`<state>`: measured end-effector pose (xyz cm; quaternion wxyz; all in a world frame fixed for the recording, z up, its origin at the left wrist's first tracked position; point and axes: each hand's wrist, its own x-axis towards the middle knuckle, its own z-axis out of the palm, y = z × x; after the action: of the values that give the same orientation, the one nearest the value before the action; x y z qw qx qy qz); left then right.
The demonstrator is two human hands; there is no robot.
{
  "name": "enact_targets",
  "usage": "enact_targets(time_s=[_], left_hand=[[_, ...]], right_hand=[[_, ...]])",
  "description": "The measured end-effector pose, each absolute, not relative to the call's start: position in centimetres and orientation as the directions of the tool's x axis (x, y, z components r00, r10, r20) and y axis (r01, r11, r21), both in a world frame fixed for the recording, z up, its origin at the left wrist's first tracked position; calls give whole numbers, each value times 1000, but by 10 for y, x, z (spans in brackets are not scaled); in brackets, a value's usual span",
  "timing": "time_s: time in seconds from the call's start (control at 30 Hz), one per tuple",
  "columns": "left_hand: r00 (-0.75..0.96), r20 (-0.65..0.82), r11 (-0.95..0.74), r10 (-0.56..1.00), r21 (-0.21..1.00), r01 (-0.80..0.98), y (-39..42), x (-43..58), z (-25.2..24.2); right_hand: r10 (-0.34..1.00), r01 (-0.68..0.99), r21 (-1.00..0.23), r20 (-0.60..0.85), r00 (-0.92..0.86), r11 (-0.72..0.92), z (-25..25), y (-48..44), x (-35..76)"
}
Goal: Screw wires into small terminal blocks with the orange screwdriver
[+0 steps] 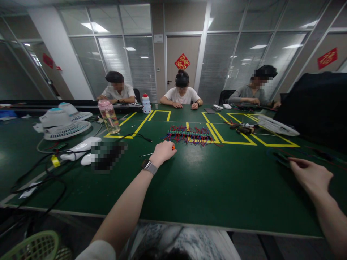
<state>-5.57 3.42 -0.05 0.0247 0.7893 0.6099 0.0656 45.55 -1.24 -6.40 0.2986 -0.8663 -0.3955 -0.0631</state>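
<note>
My left hand (pixel 163 154), with a watch on its wrist, is closed around a screwdriver (pixel 146 155). The thin shaft sticks out to the left, and a bit of orange handle shows by the fingers. Just beyond that hand lies a row of small green circuit boards (pixel 188 134) with many red and blue wires. At the right, my right hand (pixel 311 177) pinches the edge of a small, blurred circuit board (pixel 282 158) with thin wires. More wired boards (pixel 322 155) lie beyond this hand, partly in shadow.
Yellow tape outlines (pixel 235 143) mark the green table (pixel 206 195). At left are white fans (pixel 63 122), a pink-lidded bottle (pixel 108 117), a white mouse (pixel 87 159) and black cables (pixel 51 177). Hand tools (pixel 242 128) and a white fan-like grille (pixel 278 125) lie right. Several people sit opposite.
</note>
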Motion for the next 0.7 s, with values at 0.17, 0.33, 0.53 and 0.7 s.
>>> enact_targets(time_s=[0.17, 0.33, 0.53, 0.7], left_hand=[[252, 77, -260, 965, 119, 958, 35, -56, -2], [256, 80, -264, 963, 111, 958, 36, -57, -2], [254, 101, -263, 962, 89, 961, 37, -56, -5], [258, 105, -267, 960, 86, 960, 37, -57, -6]], right_hand=[[652, 742, -483, 381, 656, -465, -68, -12, 461], [698, 786, -440, 388, 602, -434, -69, -12, 465], [760, 849, -304, 382, 525, -433, -67, -12, 459], [779, 847, -297, 343, 525, -441, -66, -13, 454]])
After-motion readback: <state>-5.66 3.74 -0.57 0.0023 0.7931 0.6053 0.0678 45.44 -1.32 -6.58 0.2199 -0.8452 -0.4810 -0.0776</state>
